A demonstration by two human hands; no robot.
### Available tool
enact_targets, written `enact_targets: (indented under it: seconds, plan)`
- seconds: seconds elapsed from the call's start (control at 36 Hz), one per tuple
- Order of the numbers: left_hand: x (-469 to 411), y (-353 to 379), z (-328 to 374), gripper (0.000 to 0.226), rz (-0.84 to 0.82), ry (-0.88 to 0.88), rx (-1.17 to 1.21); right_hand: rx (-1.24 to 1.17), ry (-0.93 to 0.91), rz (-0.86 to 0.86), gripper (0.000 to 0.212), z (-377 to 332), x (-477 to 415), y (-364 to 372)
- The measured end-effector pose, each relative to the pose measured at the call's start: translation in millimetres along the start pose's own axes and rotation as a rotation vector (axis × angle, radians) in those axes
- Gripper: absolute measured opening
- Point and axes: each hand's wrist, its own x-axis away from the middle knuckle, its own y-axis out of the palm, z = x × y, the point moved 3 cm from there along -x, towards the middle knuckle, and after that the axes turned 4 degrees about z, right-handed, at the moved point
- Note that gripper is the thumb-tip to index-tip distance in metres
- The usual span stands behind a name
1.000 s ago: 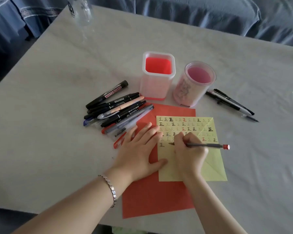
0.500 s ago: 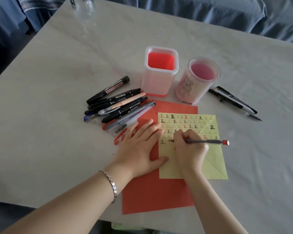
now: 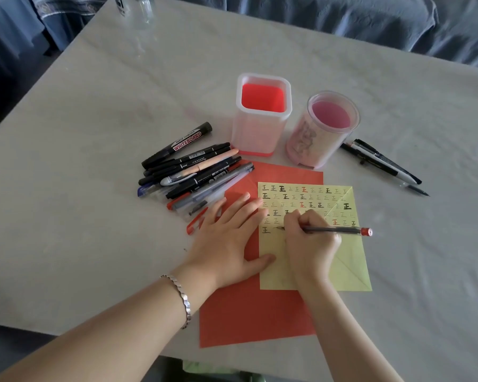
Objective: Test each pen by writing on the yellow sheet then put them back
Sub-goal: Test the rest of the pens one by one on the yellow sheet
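The yellow sheet (image 3: 345, 260) lies on a red sheet (image 3: 249, 312) and carries several rows of small written marks. My right hand (image 3: 311, 246) grips a thin dark pen with a red end cap (image 3: 340, 230), its tip touching the sheet's lower left rows. My left hand (image 3: 226, 238) lies flat, fingers spread, pressing on the red sheet and the yellow sheet's left edge. A pile of several pens and markers (image 3: 191, 175) lies left of the sheets. Two empty holders stand behind: a square one (image 3: 261, 146) and a round pink one (image 3: 315, 153).
A few more pens (image 3: 384, 164) lie to the right of the round holder. A clear bottle (image 3: 135, 6) stands at the far left corner of the grey table (image 3: 80, 216). Blue fabric lies beyond the table's far edge.
The pen tip has shifted slightly on the yellow sheet as my right hand writes. My left hand stays pressed in place.
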Motion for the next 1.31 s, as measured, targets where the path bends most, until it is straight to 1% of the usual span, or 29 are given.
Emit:
enact_targets:
  seconds: [0.22, 0.33, 0.39, 0.44, 0.58, 0.78, 0.92, 1.08, 1.31]
  plan:
    - [-0.4, 0.3, -0.3, 0.071, 0.001, 0.001, -0.004, -0.026, 0.003, -0.045, 0.030, 0.1, -1.1, 0.8]
    - [-0.4, 0.3, -0.7, 0.071, 0.002, -0.001, -0.011, -0.032, 0.001, -0.049, 0.042, 1.4, -1.3, 0.2]
    - [-0.4, -0.2, -0.5, 0.072, 0.000, -0.002, -0.011, -0.030, -0.017, -0.055, 0.044, 1.6, -1.0, -0.2]
    - [-0.7, -0.5, -0.2, 0.072, -0.001, -0.003, -0.012, -0.029, -0.032, -0.056, 0.042, 0.9, -0.7, -0.3]
    - [-1.0, -0.1, -0.7, 0.072, -0.001, -0.002, -0.010, -0.024, 0.001, -0.036, 0.035, -2.3, -1.5, -1.4]
    - [-1.1, -0.6, -0.9, 0.072, -0.011, 0.001, -0.023, -0.034, -0.019, -0.038, 0.042, -2.7, -0.4, -1.2]
    - [-1.4, -0.7, -0.6, 0.072, -0.014, -0.003, -0.014, -0.037, -0.012, -0.031, 0.032, -3.5, -0.8, -1.1]
    - [-1.7, -0.2, -0.5, 0.072, -0.003, -0.005, -0.014, -0.043, 0.013, -0.051, 0.046, -1.0, -1.9, 0.1]
    - [-2.1, -1.0, 0.0, 0.071, 0.016, 0.000, -0.016, -0.041, 0.042, -0.065, 0.044, -2.6, -0.9, -0.7]
